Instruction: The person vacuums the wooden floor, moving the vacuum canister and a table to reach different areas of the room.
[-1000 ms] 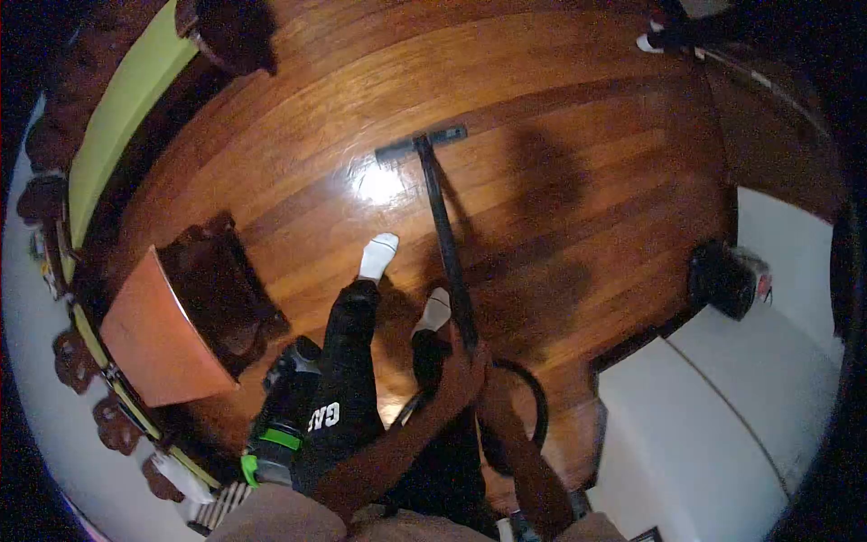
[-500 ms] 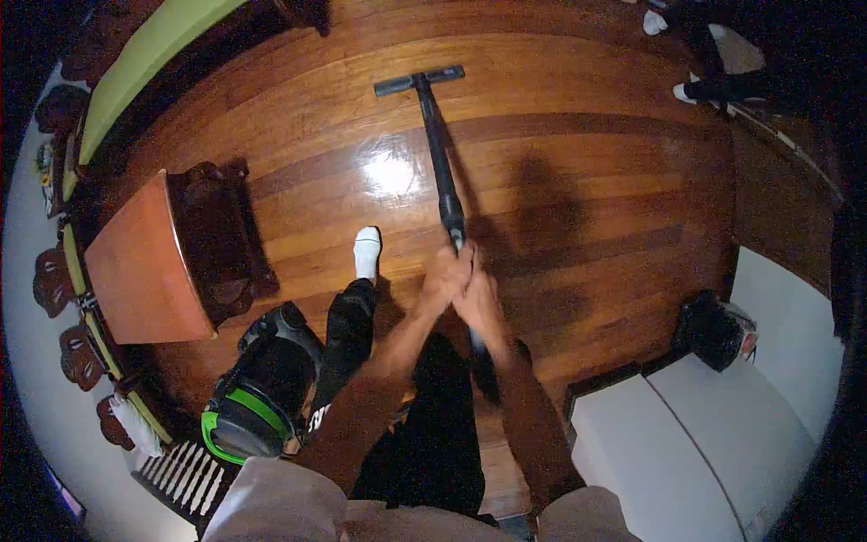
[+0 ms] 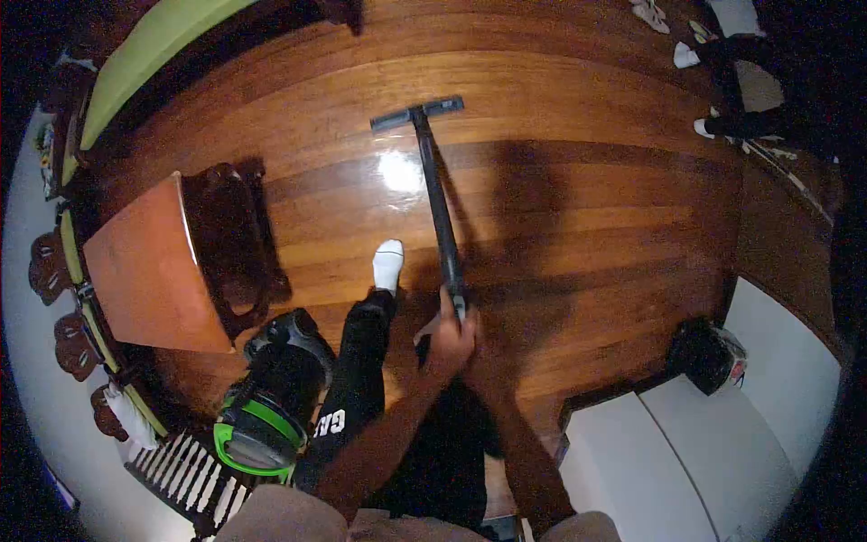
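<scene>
Both of my hands grip the black tube of a vacuum cleaner wand [image 3: 439, 208], close to my body. My left hand [image 3: 446, 341] is wrapped around its upper end, fingers closed. Tight against it, my right hand [image 3: 474, 348] is closed on the same tube, its fingers partly hidden. At the far end, the wide flat floor head [image 3: 417, 114] lies on the wooden floor. The black and green vacuum cleaner body [image 3: 271, 406] stands to the left of my leg.
An orange-topped wooden table [image 3: 153, 271] stands left, by a seat with a green cushion [image 3: 144, 68]. White cabinets [image 3: 668, 461] with a black bag [image 3: 700, 352] are at right. Another person's feet [image 3: 688, 56] show top right. My white-socked foot [image 3: 388, 264] is beside the wand.
The wand and its floor head have come back toward me, with both hands still around the tube. My hands are lower and closer to my body.
</scene>
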